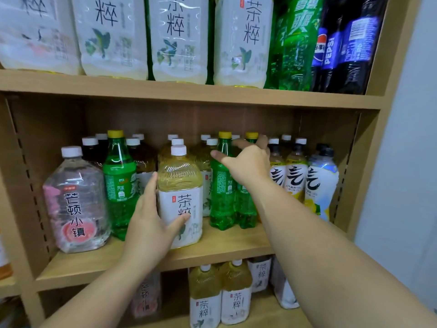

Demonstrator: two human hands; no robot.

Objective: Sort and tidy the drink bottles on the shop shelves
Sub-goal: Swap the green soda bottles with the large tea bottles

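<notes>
Head view: two hands (pixel 151 221), perhaps three green bottles (pixel 222 185).

Pretty clearly a small shop: wooden shelving (pixel 189 97) with adjustable peg holes was packed with rows of the same drinks. Tea bottles (pixel 179 197), green soda bottles (pixel 222 185) and Pepsi bottles (pixel 331 53) were lined up several deep, retail-style.

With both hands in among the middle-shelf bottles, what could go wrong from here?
1. The left hand grips the tea bottle near the shelf front edge; a slip might drop it off the shelf.
2. The right hand reaches over two close-standing green bottles; a nudge could topple them into their neighbours.
</notes>
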